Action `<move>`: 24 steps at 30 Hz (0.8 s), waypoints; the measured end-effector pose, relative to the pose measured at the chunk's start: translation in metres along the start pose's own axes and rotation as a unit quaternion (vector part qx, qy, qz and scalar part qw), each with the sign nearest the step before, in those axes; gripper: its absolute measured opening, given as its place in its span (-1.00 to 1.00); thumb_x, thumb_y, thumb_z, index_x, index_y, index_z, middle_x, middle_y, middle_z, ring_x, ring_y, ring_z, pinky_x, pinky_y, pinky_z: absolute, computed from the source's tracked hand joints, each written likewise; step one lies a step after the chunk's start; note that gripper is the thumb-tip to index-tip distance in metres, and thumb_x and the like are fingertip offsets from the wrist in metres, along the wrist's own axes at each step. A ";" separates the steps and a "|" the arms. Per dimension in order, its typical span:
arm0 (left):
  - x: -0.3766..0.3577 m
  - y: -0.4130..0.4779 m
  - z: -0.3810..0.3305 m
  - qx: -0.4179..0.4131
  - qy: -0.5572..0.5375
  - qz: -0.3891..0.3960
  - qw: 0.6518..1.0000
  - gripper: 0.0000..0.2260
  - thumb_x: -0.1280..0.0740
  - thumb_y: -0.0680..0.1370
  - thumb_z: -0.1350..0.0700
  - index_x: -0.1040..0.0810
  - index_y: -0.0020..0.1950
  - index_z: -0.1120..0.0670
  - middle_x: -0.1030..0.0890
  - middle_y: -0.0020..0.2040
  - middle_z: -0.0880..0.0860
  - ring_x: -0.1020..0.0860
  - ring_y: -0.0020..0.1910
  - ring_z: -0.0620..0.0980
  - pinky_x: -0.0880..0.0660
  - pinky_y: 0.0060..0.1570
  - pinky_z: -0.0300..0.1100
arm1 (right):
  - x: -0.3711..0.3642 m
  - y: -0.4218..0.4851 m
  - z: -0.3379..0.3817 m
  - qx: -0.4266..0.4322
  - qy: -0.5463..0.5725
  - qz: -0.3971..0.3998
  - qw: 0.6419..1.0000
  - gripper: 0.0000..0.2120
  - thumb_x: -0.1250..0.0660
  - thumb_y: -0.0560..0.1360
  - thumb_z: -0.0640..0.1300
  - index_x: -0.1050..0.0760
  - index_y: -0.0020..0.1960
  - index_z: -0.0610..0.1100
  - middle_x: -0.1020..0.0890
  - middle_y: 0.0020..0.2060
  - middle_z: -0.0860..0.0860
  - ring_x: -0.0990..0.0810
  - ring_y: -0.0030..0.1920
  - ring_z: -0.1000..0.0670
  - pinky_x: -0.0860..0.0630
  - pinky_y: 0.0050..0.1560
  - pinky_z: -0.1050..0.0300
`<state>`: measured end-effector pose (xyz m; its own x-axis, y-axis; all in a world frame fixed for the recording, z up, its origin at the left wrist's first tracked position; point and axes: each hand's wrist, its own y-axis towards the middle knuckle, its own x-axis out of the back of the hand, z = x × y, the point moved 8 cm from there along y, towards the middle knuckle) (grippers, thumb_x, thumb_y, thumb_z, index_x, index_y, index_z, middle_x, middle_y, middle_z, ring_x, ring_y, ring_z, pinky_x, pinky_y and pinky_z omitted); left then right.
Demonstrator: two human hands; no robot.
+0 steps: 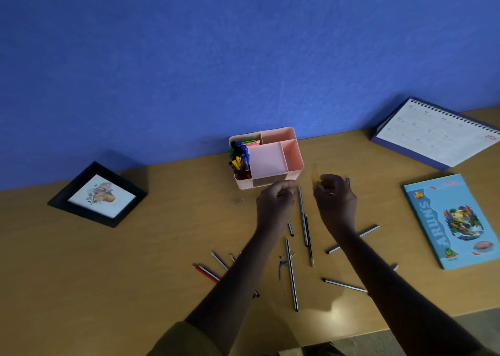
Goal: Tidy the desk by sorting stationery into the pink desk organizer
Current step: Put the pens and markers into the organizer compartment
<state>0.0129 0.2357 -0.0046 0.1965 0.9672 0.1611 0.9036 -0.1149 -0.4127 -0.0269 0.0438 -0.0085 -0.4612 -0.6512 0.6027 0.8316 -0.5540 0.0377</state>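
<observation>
Right hand (335, 201): grip closed round a small yellowish item (316, 178), too blurred to identify. Left hand (276, 201): grip curled, contents not determinable. The pink desk organizer (293, 155) stands just beyond both grips, ahead and left of the right one, with its long axis running crosswise and its bare compartments on the side nearer the right hand, which is judged better placed for the drop. Loose pencils (303, 215) lie on the table (162, 247) behind the grips, toward the person; a blue wall (189, 57) backs the table.
</observation>
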 end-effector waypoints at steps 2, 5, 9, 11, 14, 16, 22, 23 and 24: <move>-0.001 0.001 -0.008 -0.001 0.004 0.010 1.000 -0.78 -0.36 0.70 0.07 -0.68 0.32 0.03 -0.71 0.18 -0.09 -0.69 0.16 -0.12 -0.70 0.21 0.06 | -0.002 -0.003 0.021 0.031 0.017 0.000 0.999 -0.73 -0.50 0.58 -0.18 -0.61 0.26 -0.16 -0.67 0.03 0.07 -0.68 -0.01 0.05 -0.66 -0.06 0.17; 0.003 0.003 -0.022 -0.019 0.020 0.016 0.999 -0.74 -0.32 0.73 0.01 -0.66 0.36 0.02 -0.65 0.17 -0.15 -0.66 0.20 -0.08 -0.67 0.25 0.09 | -0.015 -0.002 0.054 0.069 0.027 0.020 0.997 -0.70 -0.50 0.60 -0.12 -0.60 0.29 -0.19 -0.71 0.09 -0.02 -0.69 0.03 0.04 -0.67 -0.01 0.17; 0.023 0.009 -0.025 -0.004 -0.035 -0.013 0.999 -0.82 -0.30 0.74 0.04 -0.68 0.26 -0.03 -0.65 0.09 -0.21 -0.64 0.17 -0.12 -0.66 0.30 0.12 | -0.037 0.003 0.091 0.109 0.013 0.046 0.993 -0.68 -0.49 0.61 -0.11 -0.61 0.30 -0.22 -0.71 0.17 -0.08 -0.70 0.12 -0.01 -0.66 0.07 0.18; 0.034 0.011 -0.024 0.021 -0.068 -0.025 0.997 -0.85 -0.30 0.73 0.06 -0.66 0.13 -0.13 -0.67 0.00 -0.22 -0.65 0.06 -0.16 -0.66 0.28 0.17 | -0.049 0.005 0.104 0.129 0.005 0.059 0.990 -0.70 -0.50 0.61 -0.11 -0.62 0.27 -0.24 -0.72 0.15 -0.10 -0.71 0.12 -0.03 -0.66 0.07 0.18; 0.049 0.015 -0.023 0.044 -0.099 -0.046 0.993 -0.87 -0.30 0.73 0.07 -0.64 0.12 -0.12 -0.71 0.10 -0.06 -0.68 0.15 -0.04 -0.63 0.31 0.22 | -0.068 0.010 0.117 0.131 -0.002 0.084 0.988 -0.70 -0.50 0.60 -0.09 -0.64 0.25 -0.23 -0.73 0.13 -0.09 -0.73 0.11 -0.04 -0.72 0.11 0.02; 0.058 0.017 -0.022 0.059 -0.103 -0.060 0.991 -0.87 -0.29 0.73 0.06 -0.62 0.10 -0.10 -0.71 0.16 0.03 -0.67 0.23 0.08 -0.61 0.33 0.25 | -0.081 0.012 0.121 0.126 -0.006 0.103 0.987 -0.71 -0.51 0.60 -0.08 -0.65 0.25 -0.23 -0.74 0.13 -0.09 -0.73 0.12 -0.06 -0.72 0.15 -0.04; 0.072 0.025 -0.012 0.109 -0.107 -0.078 0.985 -0.75 -0.29 0.73 0.06 -0.64 0.35 0.07 -0.71 0.22 0.03 -0.68 0.22 0.04 -0.66 0.26 0.14 | -0.100 0.012 0.126 0.115 -0.007 0.121 0.986 -0.73 -0.52 0.60 -0.11 -0.68 0.22 -0.24 -0.76 0.11 -0.09 -0.76 0.08 -0.07 -0.72 0.16 -0.03; 0.073 0.026 -0.011 0.116 -0.110 -0.081 0.984 -0.73 -0.29 0.73 0.06 -0.63 0.39 0.08 -0.71 0.22 0.03 -0.68 0.22 0.04 -0.66 0.26 0.13 | -0.102 0.012 0.126 0.113 -0.007 0.123 0.986 -0.74 -0.51 0.60 -0.10 -0.68 0.22 -0.24 -0.77 0.11 -0.09 -0.76 0.08 -0.07 -0.72 0.15 -0.01; 0.074 0.027 -0.010 0.121 -0.115 -0.083 0.982 -0.73 -0.30 0.73 0.06 -0.63 0.39 0.08 -0.71 0.23 0.04 -0.68 0.22 0.03 -0.66 0.25 0.12 | -0.103 0.012 0.126 0.113 -0.007 0.124 0.986 -0.74 -0.51 0.60 -0.11 -0.68 0.21 -0.24 -0.77 0.10 -0.09 -0.76 0.06 -0.06 -0.72 0.14 0.00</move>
<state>0.0559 0.3020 0.0045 -0.0620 0.9969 0.0489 0.7933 0.0790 -0.6037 0.0701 0.1698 0.0304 -0.2322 -0.7443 0.6262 0.9666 -0.2485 0.0629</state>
